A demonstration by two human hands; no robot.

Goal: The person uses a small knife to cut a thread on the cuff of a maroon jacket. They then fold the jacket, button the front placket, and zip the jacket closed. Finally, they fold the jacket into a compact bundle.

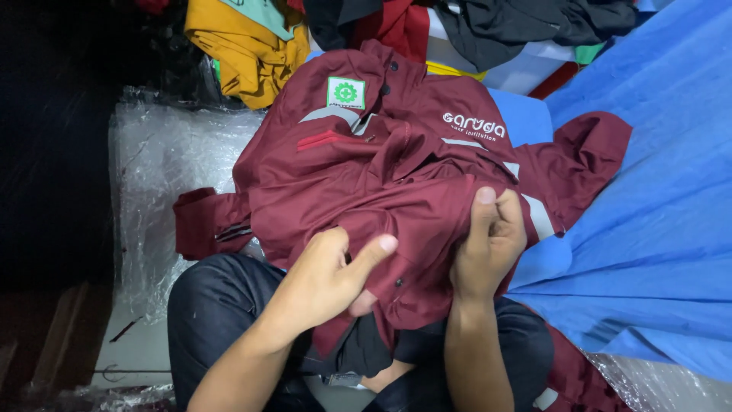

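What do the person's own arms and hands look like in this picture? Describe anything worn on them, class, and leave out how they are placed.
Both forearms are bare, with no sleeve in view. The left hand and the right hand wear no gloves, and no ring, watch or bracelet shows. The nails are short and unpainted, as the right thumb shows. No marks or tattoos show on either arm.

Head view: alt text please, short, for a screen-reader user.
Both hands, left hand and right hand, grip the lower edge of a maroon work shirt over the person's lap. Blue cloth lies right, clear plastic sheeting left.
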